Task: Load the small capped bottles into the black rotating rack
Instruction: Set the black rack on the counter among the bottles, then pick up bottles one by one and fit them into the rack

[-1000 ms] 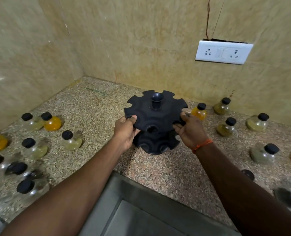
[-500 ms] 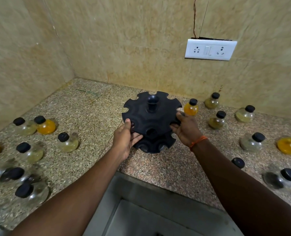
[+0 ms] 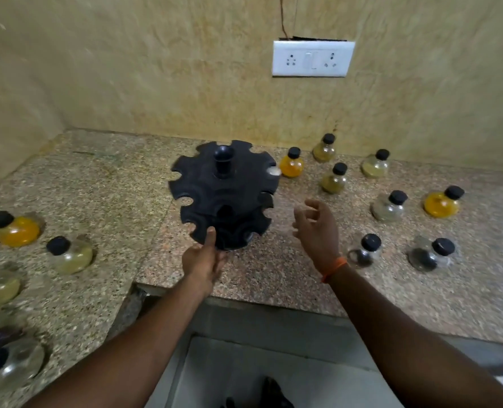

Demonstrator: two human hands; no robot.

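Empty black rack (image 3: 222, 195) near surface's (image 3: 112, 187) back edge; left hand (image 3: 204, 257) seemingly touching it, right hand (image 3: 318, 228) open, bottles (image 3: 334, 178) untouched.

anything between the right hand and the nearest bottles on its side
Nothing visible. The right hand hangs open over bare counter, and the dark bottle to its right stands clear of the rack.

A speckled granite counter (image 3: 274, 278) carries the black rack (image 3: 223, 192) and scattered capped bottles (image 3: 292, 166)
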